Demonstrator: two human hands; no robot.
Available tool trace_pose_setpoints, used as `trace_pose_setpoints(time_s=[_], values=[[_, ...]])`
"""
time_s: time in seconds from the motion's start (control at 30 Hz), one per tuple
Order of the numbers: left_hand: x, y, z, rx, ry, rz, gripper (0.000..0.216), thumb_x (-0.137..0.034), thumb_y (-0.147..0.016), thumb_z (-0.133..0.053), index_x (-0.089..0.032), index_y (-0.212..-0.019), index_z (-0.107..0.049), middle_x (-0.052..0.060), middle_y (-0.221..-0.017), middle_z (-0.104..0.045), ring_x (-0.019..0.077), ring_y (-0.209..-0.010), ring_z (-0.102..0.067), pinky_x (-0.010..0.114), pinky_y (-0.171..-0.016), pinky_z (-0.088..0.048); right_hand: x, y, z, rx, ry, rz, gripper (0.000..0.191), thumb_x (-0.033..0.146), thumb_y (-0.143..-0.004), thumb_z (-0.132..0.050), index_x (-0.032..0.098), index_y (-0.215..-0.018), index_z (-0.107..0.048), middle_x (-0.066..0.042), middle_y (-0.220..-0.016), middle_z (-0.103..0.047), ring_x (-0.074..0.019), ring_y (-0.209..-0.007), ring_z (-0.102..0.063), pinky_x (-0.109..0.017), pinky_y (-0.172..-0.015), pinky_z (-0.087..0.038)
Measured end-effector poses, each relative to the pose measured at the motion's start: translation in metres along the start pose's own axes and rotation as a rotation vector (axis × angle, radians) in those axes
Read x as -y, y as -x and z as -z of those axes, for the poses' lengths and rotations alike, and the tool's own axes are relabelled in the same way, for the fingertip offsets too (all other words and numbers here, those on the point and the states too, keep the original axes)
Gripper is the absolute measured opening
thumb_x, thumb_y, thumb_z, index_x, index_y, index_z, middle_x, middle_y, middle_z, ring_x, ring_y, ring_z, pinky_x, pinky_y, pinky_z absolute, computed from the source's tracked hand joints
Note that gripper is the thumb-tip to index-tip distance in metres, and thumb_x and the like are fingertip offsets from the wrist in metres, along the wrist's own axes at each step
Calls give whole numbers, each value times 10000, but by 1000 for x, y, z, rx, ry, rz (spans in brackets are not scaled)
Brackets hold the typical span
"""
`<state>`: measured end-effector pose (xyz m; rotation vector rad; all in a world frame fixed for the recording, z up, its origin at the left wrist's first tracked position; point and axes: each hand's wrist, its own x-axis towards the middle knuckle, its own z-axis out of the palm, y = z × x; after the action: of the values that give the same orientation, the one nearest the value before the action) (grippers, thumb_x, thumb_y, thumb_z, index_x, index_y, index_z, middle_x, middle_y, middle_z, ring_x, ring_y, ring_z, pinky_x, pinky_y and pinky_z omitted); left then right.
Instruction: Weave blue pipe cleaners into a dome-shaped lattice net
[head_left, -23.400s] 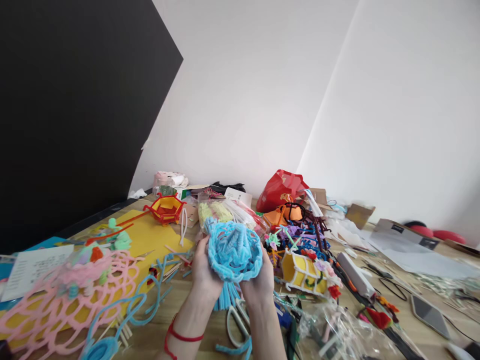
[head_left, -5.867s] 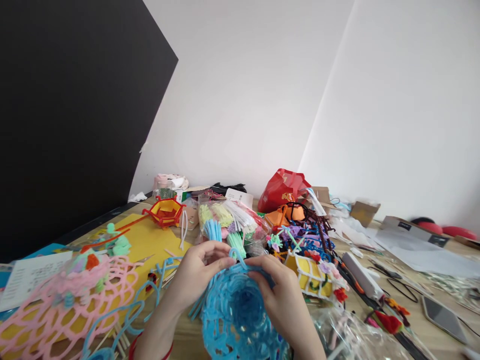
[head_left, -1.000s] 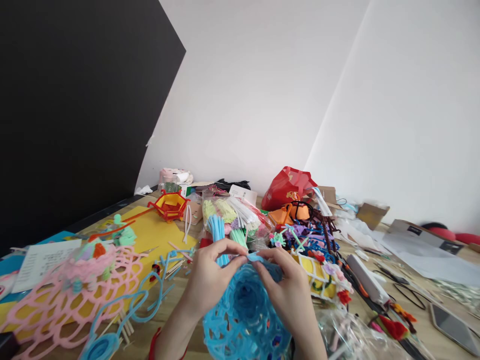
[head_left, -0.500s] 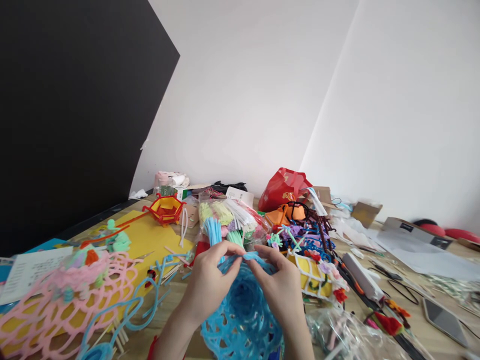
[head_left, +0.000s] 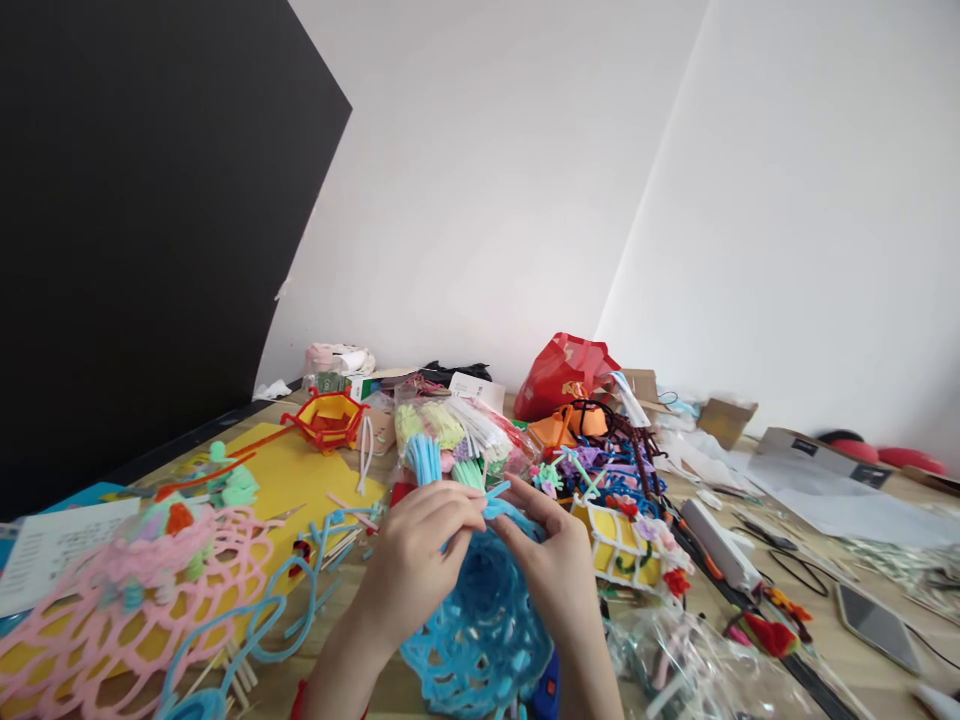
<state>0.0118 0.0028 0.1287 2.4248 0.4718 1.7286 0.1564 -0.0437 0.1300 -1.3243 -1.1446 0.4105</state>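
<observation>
In front of me is a blue openwork piece (head_left: 480,640) of bent pipe cleaners, round and hollow in the middle. My left hand (head_left: 427,550) has its fingers closed at the far rim of the piece, pinching the blue pipe cleaner there. Close beside it, my right hand (head_left: 551,550) grips the same rim between thumb and fingers. A short blue pipe cleaner end (head_left: 498,490) sticks up between the two hands. Just beyond them lie bundles of light blue pipe cleaners (head_left: 424,458) and pale green pipe cleaners (head_left: 469,474).
Left are a pink openwork piece (head_left: 82,640), yellow sheets (head_left: 292,490) and a red-and-yellow hexagonal bowl (head_left: 328,418). A red bag (head_left: 564,372) stands at the back. To the right lie a white-and-yellow lattice piece (head_left: 622,545), clear plastic wrap (head_left: 697,665) and a phone (head_left: 876,625).
A short blue pipe cleaner end now stands up between my fingers, where it lay flat along the rim before. My left fingers have shifted slightly, and the view has moved a little.
</observation>
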Motion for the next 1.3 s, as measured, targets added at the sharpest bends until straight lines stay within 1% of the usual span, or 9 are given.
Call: trace_pose_setpoints(time_s=[0.23,0.33,0.5,0.63,0.77,0.87,0.97,1.13,1.3], values=[[-2,-2,2,15,-96,-81,221,-5,-788,-502,-186,-722,-611,26,-807,-691,162,-882,-646,287,-791,-517,-4,0,1,104,6,100,447,233,-719,-646,161,-1160,-634,-58,-891,-732,-210,-823,-674,-324,-770,-534],[-1,-2,1,36,-107,-99,228,-3,-797,-488,-180,-713,-604,35,-807,-680,165,-885,-638,291,-794,-517,-4,1,1,95,56,113,427,238,-735,-635,161,-1155,-639,-50,-866,-725,-202,-792,-664,-320,-758,-531],[-3,-2,3,95,-142,-65,223,-36,-824,-465,-188,-729,-597,33,-818,-666,169,-855,-633,310,-787,-514,-6,1,4,136,137,205,404,231,-773,-602,199,-1175,-628,-54,-949,-710,-207,-871,-649,-318,-803,-518],[1,2,1,143,-148,51,195,-94,-853,-458,-212,-908,-603,32,-910,-674,173,-880,-644,311,-786,-525,-10,2,4,176,203,273,398,213,-807,-562,246,-1201,-606,-60,-1044,-686,-216,-965,-629,-325,-850,-501],[9,6,-1,134,-69,239,296,-146,-838,-515,-240,-1117,-541,28,-1032,-680,174,-939,-655,307,-831,-536,-9,2,4,189,220,303,423,206,-825,-546,272,-1242,-568,-57,-1078,-672,-216,-996,-617,-330,-872,-489],[13,6,3,177,99,370,353,-167,-813,-560,-256,-1154,-541,17,-1072,-685,167,-959,-661,283,-851,-543,-7,1,5,236,215,321,437,203,-828,-552,293,-1256,-552,-45,-1104,-661,-210,-1002,-610,-330,-884,-482],[12,3,10,212,230,442,353,-175,-803,-579,-257,-1147,-575,23,-1065,-697,176,-960,-664,279,-842,-553,-5,1,6,279,182,333,445,202,-829,-558,294,-1263,-544,-38,-1092,-664,-195,-967,-618,-322,-878,-483],[13,1,18,194,188,375,246,-148,-772,-625,-240,-991,-688,41,-1013,-711,200,-939,-663,297,-828,-554,0,4,5,307,138,337,451,184,-819,-555,267,-1262,-550,-39,-990,-685,-189,-918,-630,-310,-846,-493],[15,1,19,183,221,274,218,-133,-794,-611,-236,-949,-724,44,-920,-719,173,-847,-675,257,-756,-565,1,4,4,287,185,341,437,161,-806,-542,274,-1225,-585,-41,-953,-687,-194,-902,-630,-289,-796,-506]])
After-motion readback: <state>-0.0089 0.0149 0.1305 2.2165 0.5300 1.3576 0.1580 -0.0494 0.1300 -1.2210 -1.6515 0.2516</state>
